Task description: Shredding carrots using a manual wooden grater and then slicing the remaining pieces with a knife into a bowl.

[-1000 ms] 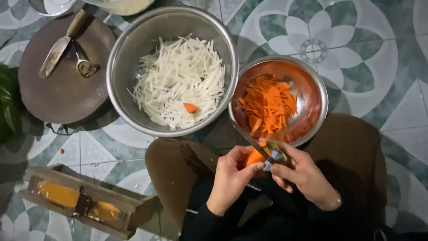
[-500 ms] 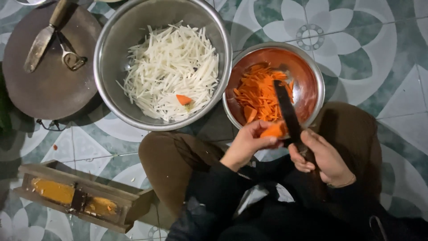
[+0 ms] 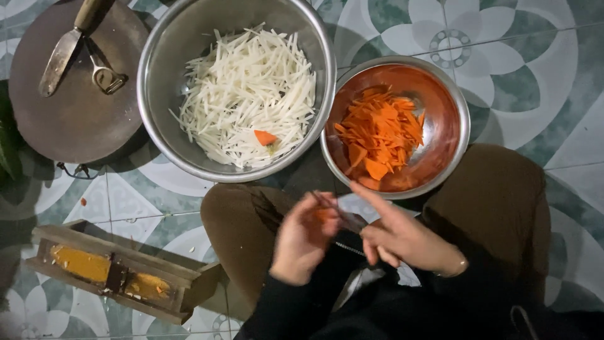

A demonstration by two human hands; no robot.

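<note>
My left hand [image 3: 302, 242] pinches a small orange carrot piece [image 3: 324, 215] over my lap. Just to its right, my right hand [image 3: 402, 238] grips a thin dark knife [image 3: 343, 214], which is blurred by motion and angled toward the carrot piece, with the index finger stretched along it. Directly beyond my hands, a small steel bowl [image 3: 462, 129] holds carrot slices and shreds [image 3: 377, 132]. Left of it, a larger steel bowl [image 3: 151, 113] is filled with white vegetable strips [image 3: 245, 94] and one orange piece [image 3: 264, 136].
A round wooden board [image 3: 75, 119] at the upper left carries a wooden-handled blade [image 3: 63, 53] and a metal peeler [image 3: 104, 77]. A wooden slicer box [image 3: 113, 274] with orange residue lies at the lower left. My knees [image 3: 497, 201] rest on a patterned tiled floor [image 3: 535, 63].
Both hands have dropped from the carrot bowl's rim back toward my lap. The knife, earlier pointing up over the bowl, now lies low between my hands. The view has shifted slightly.
</note>
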